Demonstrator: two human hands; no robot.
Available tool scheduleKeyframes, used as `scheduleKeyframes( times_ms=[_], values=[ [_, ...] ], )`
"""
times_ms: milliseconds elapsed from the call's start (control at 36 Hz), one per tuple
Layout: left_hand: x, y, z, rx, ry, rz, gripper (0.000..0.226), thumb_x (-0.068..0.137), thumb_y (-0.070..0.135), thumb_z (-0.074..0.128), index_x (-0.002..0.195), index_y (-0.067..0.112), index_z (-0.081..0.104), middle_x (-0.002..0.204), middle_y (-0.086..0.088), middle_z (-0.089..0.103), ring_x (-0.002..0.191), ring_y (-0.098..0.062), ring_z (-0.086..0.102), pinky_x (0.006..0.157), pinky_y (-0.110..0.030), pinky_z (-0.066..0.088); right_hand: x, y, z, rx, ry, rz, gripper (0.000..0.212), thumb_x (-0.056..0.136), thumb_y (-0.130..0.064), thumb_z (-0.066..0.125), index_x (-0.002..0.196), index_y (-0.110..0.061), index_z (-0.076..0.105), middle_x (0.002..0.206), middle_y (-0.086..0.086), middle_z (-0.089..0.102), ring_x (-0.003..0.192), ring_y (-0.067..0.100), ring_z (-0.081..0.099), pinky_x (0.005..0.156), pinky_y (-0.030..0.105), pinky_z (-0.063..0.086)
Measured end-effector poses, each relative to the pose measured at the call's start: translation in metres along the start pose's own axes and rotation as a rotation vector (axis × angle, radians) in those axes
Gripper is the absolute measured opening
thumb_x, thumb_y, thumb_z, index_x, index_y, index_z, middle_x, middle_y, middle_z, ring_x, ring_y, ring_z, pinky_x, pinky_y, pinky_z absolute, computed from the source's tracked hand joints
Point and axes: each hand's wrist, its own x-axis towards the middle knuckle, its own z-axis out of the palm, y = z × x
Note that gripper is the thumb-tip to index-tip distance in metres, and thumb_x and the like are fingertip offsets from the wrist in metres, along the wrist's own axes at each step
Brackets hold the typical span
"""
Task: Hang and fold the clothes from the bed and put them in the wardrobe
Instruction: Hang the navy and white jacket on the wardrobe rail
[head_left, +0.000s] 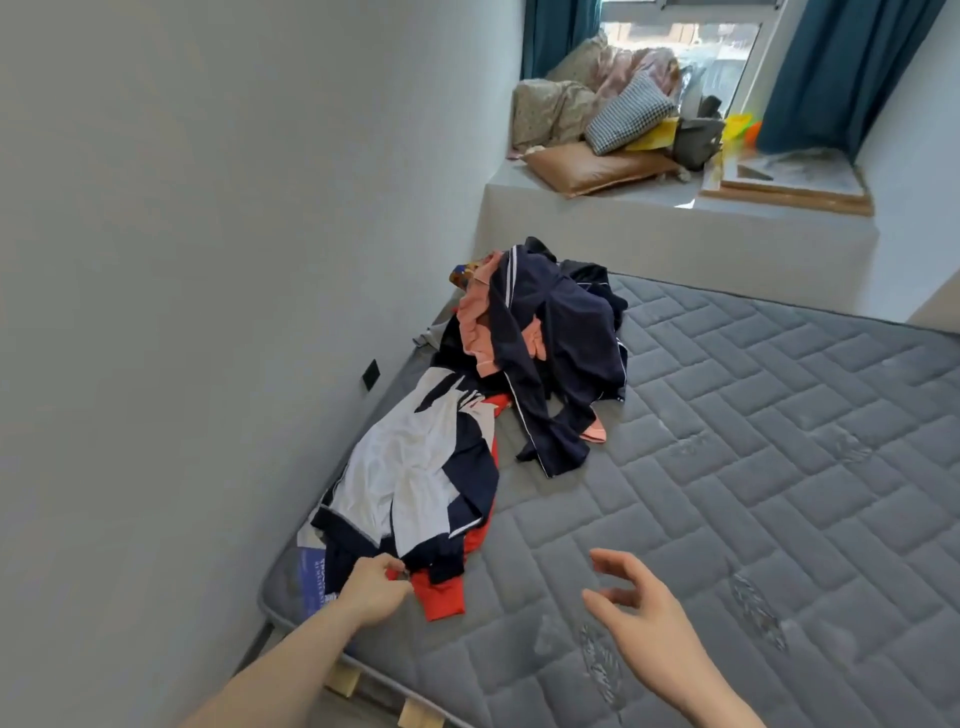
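Observation:
A heap of clothes lies along the wall side of the grey quilted mattress (727, 467). Nearest me is a red garment (444, 597) under a white and navy garment (415, 467). Farther back lies a navy garment with white piping (561, 353) over a pink one (475, 322). My left hand (371, 590) pinches the edge of the red garment at the near end of the heap. My right hand (641, 605) hovers over the bare mattress to the right, fingers loosely spread, holding nothing. No wardrobe is in view.
A grey wall (182, 260) with a black socket (370, 374) runs along the left of the bed. Beyond the bed a raised window ledge (675, 228) carries pillows (597, 169), bedding, bags and a framed board (795, 182), between teal curtains (831, 73).

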Motion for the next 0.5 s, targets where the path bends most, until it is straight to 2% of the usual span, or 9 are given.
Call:
scheduleKeyframes(
  times_ms=[56,139,194,278,333,361,444,472,500],
  values=[
    [0.053,-0.008,-0.005,0.023,-0.054,-0.053,0.050,0.079,0.024,0.075,0.125,0.009,0.066,0.112,-0.002,0.060,0.097,-0.013,0.062,0.077,-0.020,0.049,0.038,0.001,0.024,0.007,0.016,0.036,0.035,0.086,-0.017,0.077,0.108,-0.042,0.064,0.117,-0.021,0.065,0.096,0.004,0.066,0.081,0.022,0.050],
    [0.147,-0.035,-0.001,0.034,-0.131,-0.100,0.076,0.051,0.047,0.072,0.121,0.019,0.069,0.123,-0.009,0.059,0.102,-0.021,0.068,0.089,-0.033,0.059,0.088,0.014,0.053,-0.001,0.037,0.064,0.038,0.084,-0.016,0.078,0.107,-0.042,0.064,0.115,-0.022,0.065,0.093,0.003,0.067,0.080,0.023,0.049],
    [0.191,-0.036,0.008,0.014,-0.129,-0.129,0.072,0.051,0.047,0.072,0.120,0.025,0.069,0.129,-0.008,0.056,0.110,-0.025,0.066,0.094,-0.035,0.057,0.117,0.028,0.068,-0.016,0.036,0.091,0.037,0.085,-0.017,0.077,0.108,-0.043,0.063,0.115,-0.024,0.064,0.094,0.002,0.067,0.077,0.021,0.048],
    [0.220,-0.017,0.021,-0.061,-0.107,-0.150,0.054,0.068,0.038,0.077,0.120,0.026,0.072,0.134,-0.003,0.056,0.121,-0.021,0.059,0.098,-0.026,0.050,0.155,0.055,0.085,-0.022,0.043,0.134,0.037,0.086,-0.016,0.076,0.108,-0.043,0.062,0.116,-0.024,0.064,0.094,0.004,0.068,0.076,0.021,0.048],
    [0.249,-0.025,0.035,-0.088,-0.106,-0.189,0.045,0.075,0.036,0.078,0.119,0.026,0.074,0.134,0.002,0.061,0.126,-0.020,0.056,0.104,-0.026,0.045,0.172,0.071,0.095,-0.034,0.054,0.162,0.036,0.087,-0.015,0.075,0.108,-0.041,0.063,0.115,-0.024,0.064,0.094,0.004,0.068,0.076,0.022,0.048],
    [0.273,-0.041,0.045,-0.078,-0.096,-0.218,0.050,0.069,0.042,0.078,0.117,0.028,0.075,0.136,0.002,0.061,0.127,-0.021,0.055,0.105,-0.028,0.045,0.179,0.079,0.100,-0.039,0.055,0.179,0.036,0.087,-0.015,0.075,0.108,-0.041,0.063,0.115,-0.024,0.065,0.094,0.005,0.069,0.075,0.022,0.048],
    [0.342,-0.093,0.078,-0.102,-0.063,-0.293,0.091,0.046,0.058,0.074,0.131,0.025,0.067,0.137,-0.006,0.058,0.122,-0.028,0.054,0.101,-0.038,0.050,0.193,0.097,0.115,-0.038,0.067,0.223,0.035,0.086,-0.013,0.076,0.107,-0.038,0.065,0.113,-0.023,0.066,0.090,0.008,0.070,0.073,0.023,0.047],
    [0.345,-0.093,0.080,-0.133,-0.048,-0.302,0.087,0.051,0.056,0.075,0.131,0.023,0.066,0.134,-0.007,0.060,0.121,-0.030,0.054,0.101,-0.039,0.051,0.196,0.100,0.120,-0.038,0.071,0.238,0.035,0.085,-0.012,0.077,0.107,-0.036,0.066,0.112,-0.022,0.067,0.086,0.007,0.071,0.072,0.022,0.047],
    [0.333,-0.080,0.076,-0.141,-0.019,-0.286,0.068,0.063,0.049,0.076,0.126,0.024,0.070,0.131,-0.008,0.063,0.120,-0.031,0.056,0.101,-0.038,0.050,0.196,0.103,0.123,-0.037,0.079,0.251,0.035,0.084,-0.010,0.077,0.106,-0.035,0.067,0.110,-0.021,0.068,0.082,0.006,0.071,0.071,0.021,0.047]
  ],
)
